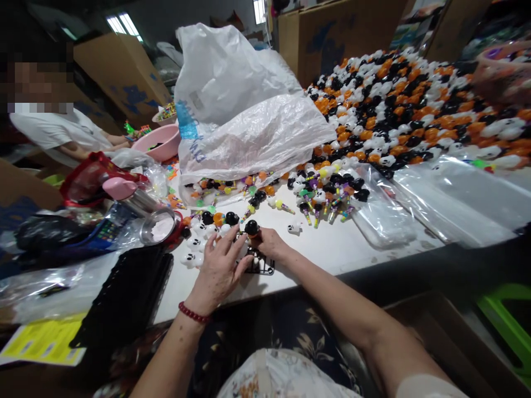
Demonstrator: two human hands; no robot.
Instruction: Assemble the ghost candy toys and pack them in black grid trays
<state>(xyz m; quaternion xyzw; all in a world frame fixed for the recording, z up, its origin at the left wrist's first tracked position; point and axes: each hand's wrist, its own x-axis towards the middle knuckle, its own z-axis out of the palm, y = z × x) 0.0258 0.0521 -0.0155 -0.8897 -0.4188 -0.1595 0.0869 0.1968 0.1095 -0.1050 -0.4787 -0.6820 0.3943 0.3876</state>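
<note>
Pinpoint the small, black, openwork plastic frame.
In the head view, the frame is just below centre at the white tabletop's near edge, right of the left hand and below the right hand.

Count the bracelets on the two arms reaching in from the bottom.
1: a dark red beaded bracelet, around the wrist of the left hand. None shows by the right hand.
</note>
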